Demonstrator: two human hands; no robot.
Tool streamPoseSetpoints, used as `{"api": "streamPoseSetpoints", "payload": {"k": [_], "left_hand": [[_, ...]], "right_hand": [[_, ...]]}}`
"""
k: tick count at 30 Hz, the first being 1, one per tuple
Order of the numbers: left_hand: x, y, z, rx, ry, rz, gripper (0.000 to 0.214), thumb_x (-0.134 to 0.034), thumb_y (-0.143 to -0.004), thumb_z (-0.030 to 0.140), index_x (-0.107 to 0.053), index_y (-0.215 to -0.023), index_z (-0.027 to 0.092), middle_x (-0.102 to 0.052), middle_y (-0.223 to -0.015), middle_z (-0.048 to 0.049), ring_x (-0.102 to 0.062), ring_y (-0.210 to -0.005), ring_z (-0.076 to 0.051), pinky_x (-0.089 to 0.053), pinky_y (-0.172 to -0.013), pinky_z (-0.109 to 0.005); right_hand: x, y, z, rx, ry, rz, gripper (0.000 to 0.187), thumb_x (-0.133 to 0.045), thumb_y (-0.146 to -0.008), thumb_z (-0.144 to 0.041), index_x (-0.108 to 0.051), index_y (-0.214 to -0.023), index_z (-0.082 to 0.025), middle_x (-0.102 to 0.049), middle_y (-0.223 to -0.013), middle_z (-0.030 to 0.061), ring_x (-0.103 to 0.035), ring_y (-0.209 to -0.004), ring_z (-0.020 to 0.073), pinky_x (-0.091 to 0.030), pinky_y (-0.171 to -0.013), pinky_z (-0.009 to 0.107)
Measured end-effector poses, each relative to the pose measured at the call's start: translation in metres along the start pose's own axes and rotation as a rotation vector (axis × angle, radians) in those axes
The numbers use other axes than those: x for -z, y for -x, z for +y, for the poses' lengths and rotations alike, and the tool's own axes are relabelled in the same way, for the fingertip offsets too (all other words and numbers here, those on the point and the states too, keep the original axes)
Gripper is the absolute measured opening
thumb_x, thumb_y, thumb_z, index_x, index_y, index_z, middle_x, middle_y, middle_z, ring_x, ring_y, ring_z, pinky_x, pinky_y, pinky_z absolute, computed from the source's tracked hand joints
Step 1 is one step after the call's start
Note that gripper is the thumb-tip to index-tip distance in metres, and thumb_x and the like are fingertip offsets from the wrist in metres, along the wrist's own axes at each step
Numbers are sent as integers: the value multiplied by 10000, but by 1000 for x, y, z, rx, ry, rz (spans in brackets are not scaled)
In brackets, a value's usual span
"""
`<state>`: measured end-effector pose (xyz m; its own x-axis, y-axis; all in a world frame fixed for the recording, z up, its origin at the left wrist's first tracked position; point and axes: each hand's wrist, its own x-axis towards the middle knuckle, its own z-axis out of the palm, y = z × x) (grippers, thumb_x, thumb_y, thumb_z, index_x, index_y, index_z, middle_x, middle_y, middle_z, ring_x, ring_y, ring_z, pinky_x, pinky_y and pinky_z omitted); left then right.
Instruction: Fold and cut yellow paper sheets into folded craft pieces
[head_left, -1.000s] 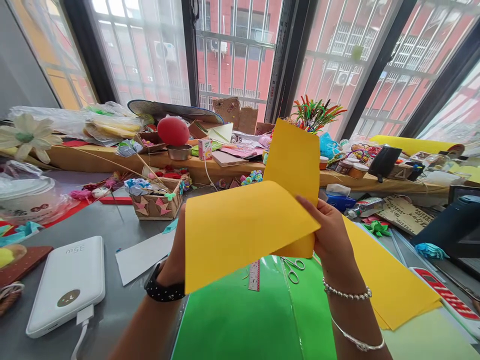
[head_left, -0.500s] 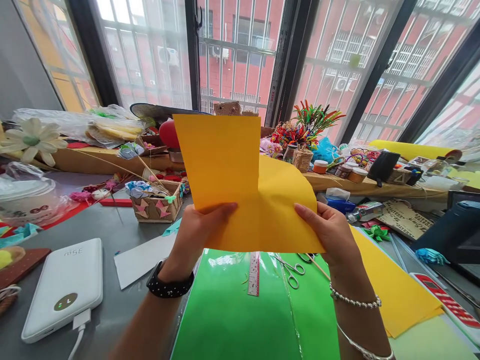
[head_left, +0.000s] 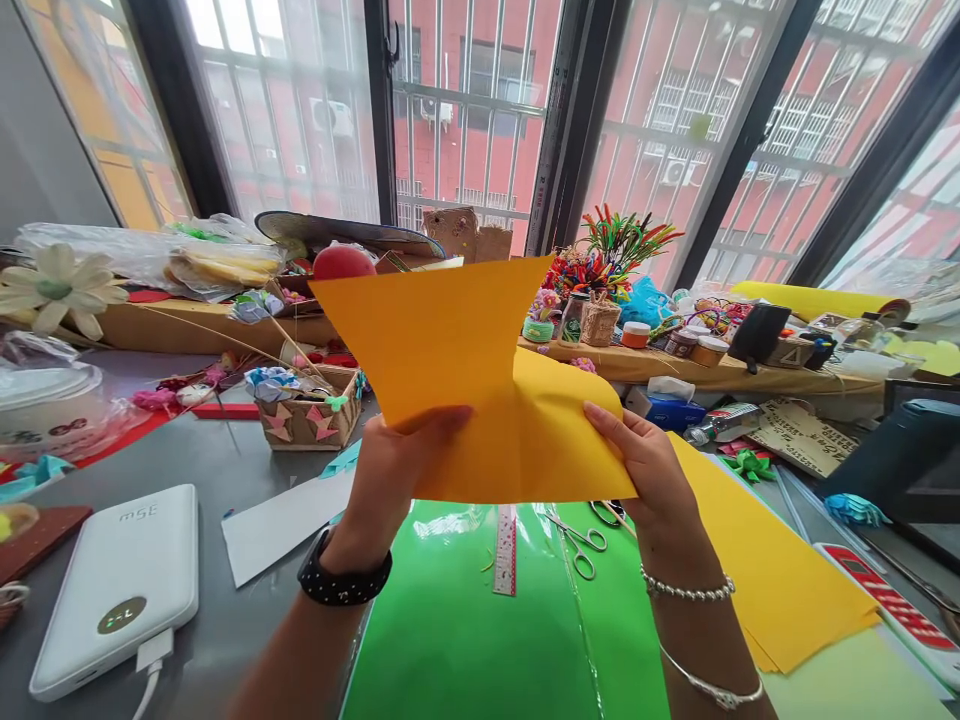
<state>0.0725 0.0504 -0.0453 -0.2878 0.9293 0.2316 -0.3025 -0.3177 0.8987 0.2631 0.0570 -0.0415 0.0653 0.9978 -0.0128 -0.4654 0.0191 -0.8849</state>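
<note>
A sheet of yellow-orange paper (head_left: 442, 350) is held up in the air between both hands, with a crease down its middle and a cut or split running from the top edge toward the centre. My left hand (head_left: 401, 455) pinches its lower left part, thumb on the near face, fingers hidden behind. At the lower right edge my right hand (head_left: 637, 455) grips the paper the same way; the half there bends back and has a rounded corner. Below the paper lie a small ruler (head_left: 505, 555) and metal scissors (head_left: 581, 545) on a green mat (head_left: 465, 640).
More yellow sheets (head_left: 780, 560) lie to the right. A white power bank (head_left: 120, 590) with a cable, a white paper strip (head_left: 289, 525) and a small decorated box (head_left: 311, 415) stand or lie on the left. Craft supplies and jars crowd the ledge (head_left: 667, 370) under the window.
The paper's upper left part has tilted back and curved, its top edge now flaring. The right hand has shifted slightly left, and the view has moved a little.
</note>
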Motion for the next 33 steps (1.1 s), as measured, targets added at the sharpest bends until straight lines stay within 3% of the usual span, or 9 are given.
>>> {"api": "streamPoseSetpoints", "payload": {"k": [8, 12, 18, 25, 33], "left_hand": [[-6, 4, 5, 4, 39, 60, 208, -743, -508, 191, -680, -703, 228, -694, -712, 47, -617, -677, -141, -513, -595, -207], [1, 1, 4, 43, -15, 14, 261, -755, -490, 191, -664, -734, 200, -682, -753, 19, -611, -696, -163, -509, -617, -244], [7, -1, 8, 98, -71, -56, 301, -731, -542, 231, -651, -823, 160, -673, -838, -35, -612, -741, -190, -505, -641, -281], [2, 0, 11, 84, -4, 41, 282, -763, -479, 207, -684, -748, 171, -694, -756, 5, -618, -692, -165, -513, -597, -229], [1, 1, 13, 64, -22, 71, 291, -768, -467, 225, -676, -743, 225, -695, -765, 27, -623, -792, -211, -517, -652, -278]], "right_hand": [[-1, -2, 1, -37, -35, -20, 178, -716, -588, -203, -654, -745, -146, -705, -669, 30, -652, -550, 145, -534, -489, 183], [1, -2, 1, -27, -3, -26, 197, -709, -598, -214, -648, -774, -149, -706, -697, 32, -654, -569, 155, -536, -500, 201], [7, 0, -4, -39, 119, -141, 191, -695, -628, -264, -652, -777, -153, -700, -671, 31, -637, -514, 135, -504, -447, 175], [2, 1, -1, -26, 132, -80, 192, -702, -618, -248, -652, -773, -148, -700, -656, 31, -643, -530, 140, -512, -454, 171], [-2, -1, 3, -59, 38, -60, 163, -714, -590, -226, -662, -725, -150, -704, -668, 32, -647, -543, 134, -517, -475, 168]]}}
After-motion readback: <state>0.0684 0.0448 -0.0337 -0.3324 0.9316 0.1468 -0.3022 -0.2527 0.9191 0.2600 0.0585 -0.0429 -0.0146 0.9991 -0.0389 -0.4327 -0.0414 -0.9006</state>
